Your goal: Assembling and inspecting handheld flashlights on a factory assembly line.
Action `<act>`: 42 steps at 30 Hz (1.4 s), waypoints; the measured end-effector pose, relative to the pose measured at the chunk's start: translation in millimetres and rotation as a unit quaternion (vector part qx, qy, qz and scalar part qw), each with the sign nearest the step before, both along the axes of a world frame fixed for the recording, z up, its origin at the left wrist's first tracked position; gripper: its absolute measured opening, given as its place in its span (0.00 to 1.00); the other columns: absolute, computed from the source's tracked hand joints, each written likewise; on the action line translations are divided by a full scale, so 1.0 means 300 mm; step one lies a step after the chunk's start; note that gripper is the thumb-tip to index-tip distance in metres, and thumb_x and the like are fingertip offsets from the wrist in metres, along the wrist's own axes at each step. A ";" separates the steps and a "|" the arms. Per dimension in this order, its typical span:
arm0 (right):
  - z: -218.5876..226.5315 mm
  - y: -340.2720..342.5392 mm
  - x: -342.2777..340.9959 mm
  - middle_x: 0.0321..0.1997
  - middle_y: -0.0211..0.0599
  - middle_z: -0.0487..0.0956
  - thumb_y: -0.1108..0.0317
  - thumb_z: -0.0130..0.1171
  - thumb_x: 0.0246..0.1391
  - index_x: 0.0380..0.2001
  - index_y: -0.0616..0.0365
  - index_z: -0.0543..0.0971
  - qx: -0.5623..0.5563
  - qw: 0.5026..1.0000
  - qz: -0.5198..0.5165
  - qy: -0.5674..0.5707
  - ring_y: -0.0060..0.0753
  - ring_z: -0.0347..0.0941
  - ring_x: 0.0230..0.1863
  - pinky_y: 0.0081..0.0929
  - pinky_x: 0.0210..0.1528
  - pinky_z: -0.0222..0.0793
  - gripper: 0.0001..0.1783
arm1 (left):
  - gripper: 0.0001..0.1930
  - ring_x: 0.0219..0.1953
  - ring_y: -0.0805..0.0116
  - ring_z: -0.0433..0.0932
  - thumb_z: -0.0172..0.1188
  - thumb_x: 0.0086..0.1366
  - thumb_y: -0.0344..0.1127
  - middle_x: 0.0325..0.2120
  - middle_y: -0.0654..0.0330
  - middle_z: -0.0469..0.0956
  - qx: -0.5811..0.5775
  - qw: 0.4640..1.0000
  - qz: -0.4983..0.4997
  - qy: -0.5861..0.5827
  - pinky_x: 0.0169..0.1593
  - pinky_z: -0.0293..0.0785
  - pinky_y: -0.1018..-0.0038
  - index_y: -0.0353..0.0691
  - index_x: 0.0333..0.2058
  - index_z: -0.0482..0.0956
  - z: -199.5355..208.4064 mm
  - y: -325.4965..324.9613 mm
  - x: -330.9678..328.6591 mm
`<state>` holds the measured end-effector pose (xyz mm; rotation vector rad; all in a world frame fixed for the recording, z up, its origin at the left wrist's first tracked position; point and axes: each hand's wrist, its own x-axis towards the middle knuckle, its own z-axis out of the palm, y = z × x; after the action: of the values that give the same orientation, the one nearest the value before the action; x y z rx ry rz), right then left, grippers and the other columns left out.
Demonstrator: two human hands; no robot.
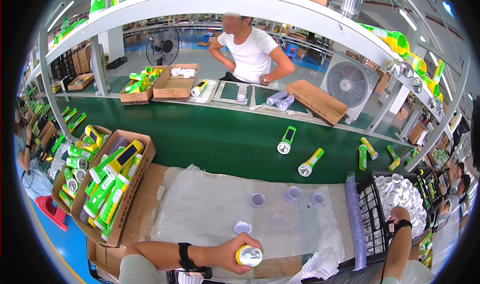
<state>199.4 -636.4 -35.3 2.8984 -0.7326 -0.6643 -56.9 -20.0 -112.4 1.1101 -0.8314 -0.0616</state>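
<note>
My left hand is closed round a yellow-rimmed flashlight, its round, shiny front end facing up. On the right, my right hand reaches down into a black plastic crate heaped with white and silvery cup-shaped parts. Its fingers are hidden among these parts, so I cannot see whether it grips one. Several small clear round pieces, among them a clear cup and a clear ring, sit on the whitish sheet in front of me.
A cardboard box of green and yellow flashlights stands at the left. Beyond the sheet runs a green conveyor belt with scattered flashlights. A bubble-wrap roll lies beside the crate. Across the belt stands a person in white. A shelf spans overhead.
</note>
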 end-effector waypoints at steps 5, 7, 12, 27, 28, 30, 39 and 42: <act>0.131 0.087 -0.059 0.38 0.42 0.80 0.71 0.48 0.54 0.44 0.64 0.75 0.092 0.993 0.029 -0.067 0.41 0.79 0.32 0.34 0.32 0.76 0.15 | 0.28 0.44 0.68 0.69 0.62 0.55 0.27 0.43 0.55 0.68 -0.004 1.000 -0.011 -0.004 0.48 0.66 0.70 0.44 0.50 0.55 -0.002 -0.029 0.018; 0.162 0.051 -0.084 0.40 0.42 0.79 0.70 0.48 0.54 0.46 0.63 0.73 0.172 0.973 0.047 -0.145 0.41 0.78 0.34 0.34 0.33 0.76 0.16 | 0.28 0.44 0.67 0.69 0.62 0.55 0.27 0.42 0.55 0.68 -0.002 1.000 0.011 -0.006 0.48 0.66 0.70 0.43 0.50 0.55 0.003 -0.033 -0.005; 0.296 0.083 -0.181 0.45 0.43 0.78 0.68 0.49 0.55 0.51 0.63 0.70 0.346 0.872 0.058 -0.342 0.40 0.77 0.39 0.35 0.36 0.76 0.20 | 0.29 0.44 0.67 0.70 0.62 0.53 0.25 0.43 0.54 0.68 0.006 1.000 -0.004 -0.006 0.48 0.66 0.69 0.43 0.49 0.55 -0.007 -0.033 0.007; -0.119 1.038 -0.490 0.27 0.33 0.76 0.61 0.47 0.59 0.33 0.60 0.77 0.466 0.879 0.080 -0.055 0.24 0.73 0.26 0.23 0.27 0.71 0.15 | 0.32 0.25 0.67 0.72 0.63 0.55 0.52 0.29 0.49 0.71 0.036 0.994 0.093 -0.051 0.29 0.71 0.74 0.46 0.47 0.53 0.028 -0.036 0.041; -0.158 1.024 -0.484 0.28 0.39 0.77 0.60 0.47 0.56 0.35 0.60 0.78 0.430 0.895 0.105 -0.064 0.33 0.75 0.30 0.30 0.32 0.71 0.15 | 0.31 0.26 0.67 0.72 0.63 0.55 0.52 0.29 0.48 0.71 0.039 0.994 0.086 -0.047 0.29 0.71 0.74 0.46 0.47 0.53 0.026 -0.038 0.035; -0.208 1.024 -0.491 0.33 0.41 0.77 0.61 0.49 0.54 0.38 0.59 0.77 0.345 0.908 0.192 -0.141 0.39 0.75 0.35 0.34 0.37 0.71 0.15 | 0.31 0.26 0.67 0.72 0.63 0.55 0.51 0.30 0.48 0.71 0.040 0.995 0.085 -0.040 0.29 0.71 0.74 0.46 0.47 0.53 0.028 -0.034 0.024; -0.183 1.036 -0.577 0.51 0.47 0.70 0.69 0.62 0.41 0.53 0.56 0.69 0.238 0.888 0.358 -0.163 0.50 0.67 0.52 0.36 0.54 0.64 0.31 | 0.34 0.30 0.68 0.73 0.68 0.51 0.45 0.34 0.48 0.71 0.009 0.998 0.063 -0.021 0.32 0.71 0.75 0.45 0.49 0.53 0.015 -0.024 0.016; -0.108 1.050 -0.586 0.49 0.46 0.71 0.69 0.63 0.41 0.54 0.58 0.68 0.281 0.868 0.364 -0.189 0.49 0.68 0.49 0.35 0.52 0.65 0.32 | 0.38 0.32 0.67 0.74 0.69 0.50 0.44 0.35 0.49 0.72 0.009 0.997 0.059 -0.043 0.35 0.72 0.73 0.43 0.51 0.52 0.017 -0.029 0.034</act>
<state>23.7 -321.3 -67.6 3.4654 0.6882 -0.2257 -46.6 -28.7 -107.3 1.1835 -0.8417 0.0786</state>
